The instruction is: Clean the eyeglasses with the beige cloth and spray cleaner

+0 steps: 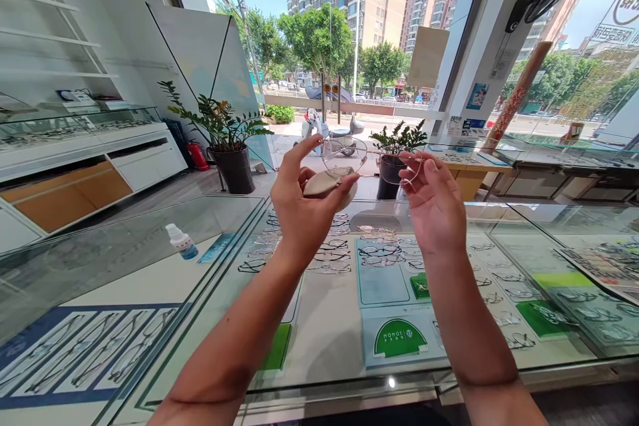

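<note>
Thin round-rimmed eyeglasses [344,154] are held up at chest height above the glass display case. My left hand [302,203] is closed at one lens, with its index finger and thumb near the rim. A beige cloth [322,184] is bunched in that same hand, below the lens. On the other side, my right hand [435,206] has its fingers curled on the far rim of the eyeglasses. Parts of the thin frame are hard to make out against the bright window.
Under the glass top [329,363] lie rows of spectacle frames [332,256] and green display cards [399,337]. A small white spray bottle [182,241] stands on the left. Beyond the case are potted plants [234,170], a red fire extinguisher [198,156] and a glass door.
</note>
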{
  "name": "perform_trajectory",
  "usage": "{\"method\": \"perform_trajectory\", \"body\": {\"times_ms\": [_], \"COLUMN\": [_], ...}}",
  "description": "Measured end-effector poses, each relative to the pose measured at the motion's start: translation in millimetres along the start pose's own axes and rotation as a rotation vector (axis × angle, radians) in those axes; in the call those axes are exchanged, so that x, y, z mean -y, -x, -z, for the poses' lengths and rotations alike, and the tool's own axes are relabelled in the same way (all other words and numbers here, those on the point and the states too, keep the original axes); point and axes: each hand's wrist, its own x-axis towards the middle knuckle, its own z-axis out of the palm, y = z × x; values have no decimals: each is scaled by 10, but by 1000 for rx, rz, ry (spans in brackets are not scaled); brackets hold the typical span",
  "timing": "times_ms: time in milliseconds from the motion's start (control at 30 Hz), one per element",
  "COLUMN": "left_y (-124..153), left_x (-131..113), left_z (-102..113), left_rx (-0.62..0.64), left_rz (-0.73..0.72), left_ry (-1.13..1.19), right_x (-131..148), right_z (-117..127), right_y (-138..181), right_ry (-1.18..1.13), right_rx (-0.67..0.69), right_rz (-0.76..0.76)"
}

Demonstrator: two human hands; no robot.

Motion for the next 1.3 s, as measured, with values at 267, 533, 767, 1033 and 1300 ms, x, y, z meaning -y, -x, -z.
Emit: {"method": "perform_trajectory", "body": {"times_ms": [267,533,767,1033,1300], "left_y": [-3,43,59,5,-19], "left_x": [-85,-186,-302,-248,-253], "left_z": [-4,33,59,47,-69], "left_rx": [59,50,16,151,370], "left_rz": [61,150,191,618,1139], "left_ry": [195,156,203,465,820], "right_x": [-142,-286,-287,-189,-95], "right_z": [39,116,160,57,-79], "right_y": [-34,-62,-51,-52,48], "right_ry": [64,170,226,318,410], "right_rx": [-37,-9,27,20,152], "right_rz": [110,258,327,517,612]}}
